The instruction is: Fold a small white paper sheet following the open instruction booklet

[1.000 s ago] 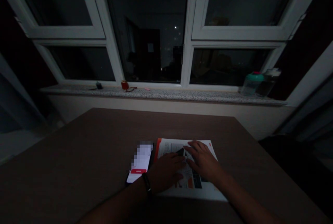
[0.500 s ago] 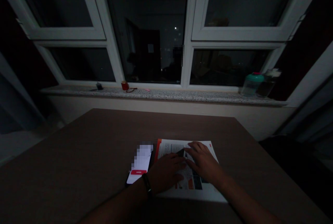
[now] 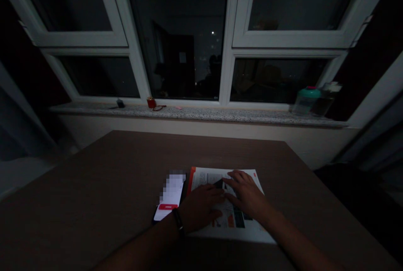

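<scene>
A printed booklet (image 3: 201,174) with an orange strip down its left edge lies flat on the brown table. My left hand (image 3: 201,204), with a dark band on the wrist, rests palm down on its left half, fingers stretched toward the right. Across the upper right part of the page lies my right hand (image 3: 247,193), its fingers spread and pointing to the upper left. The fingertips of both hands nearly meet at a dark patch on the page; whether it is print or a separate object I cannot tell. Left of the booklet is a lit phone (image 3: 171,193) with a red button on its screen.
The brown table (image 3: 126,166) reaches to the wall below a window. On the speckled stone sill (image 3: 201,114) stand a small red jar (image 3: 151,102), a small dark bottle (image 3: 120,103), and a clear container with a teal lid (image 3: 307,100) beside another bottle (image 3: 325,100).
Both hands keep their place on the booklet. The view has shifted very slightly; nothing on the table has visibly moved.
</scene>
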{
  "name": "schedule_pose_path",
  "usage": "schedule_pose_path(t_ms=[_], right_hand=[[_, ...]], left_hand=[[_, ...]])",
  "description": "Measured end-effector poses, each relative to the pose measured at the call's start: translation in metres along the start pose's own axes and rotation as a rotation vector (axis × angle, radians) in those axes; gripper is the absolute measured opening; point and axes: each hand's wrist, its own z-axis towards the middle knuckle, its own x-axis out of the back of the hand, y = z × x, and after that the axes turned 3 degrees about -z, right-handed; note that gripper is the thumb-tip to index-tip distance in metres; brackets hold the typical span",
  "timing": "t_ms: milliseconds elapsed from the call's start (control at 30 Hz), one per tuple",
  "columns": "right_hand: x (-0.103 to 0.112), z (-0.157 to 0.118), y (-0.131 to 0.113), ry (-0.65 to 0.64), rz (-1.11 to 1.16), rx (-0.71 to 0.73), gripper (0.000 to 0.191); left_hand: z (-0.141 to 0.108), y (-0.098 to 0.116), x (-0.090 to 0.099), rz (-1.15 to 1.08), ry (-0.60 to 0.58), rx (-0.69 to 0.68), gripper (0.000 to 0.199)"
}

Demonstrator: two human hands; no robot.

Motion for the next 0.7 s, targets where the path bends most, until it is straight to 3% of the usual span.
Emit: schedule_pose_path(t_ms=[700], right_hand=[[0.0061,0.0019,0.0015,-0.059,0.004,0.0,0.051]], left_hand=[[-0.0005,-0.0008,0.0004,-0.011,-0.004,-0.007,0.039]])
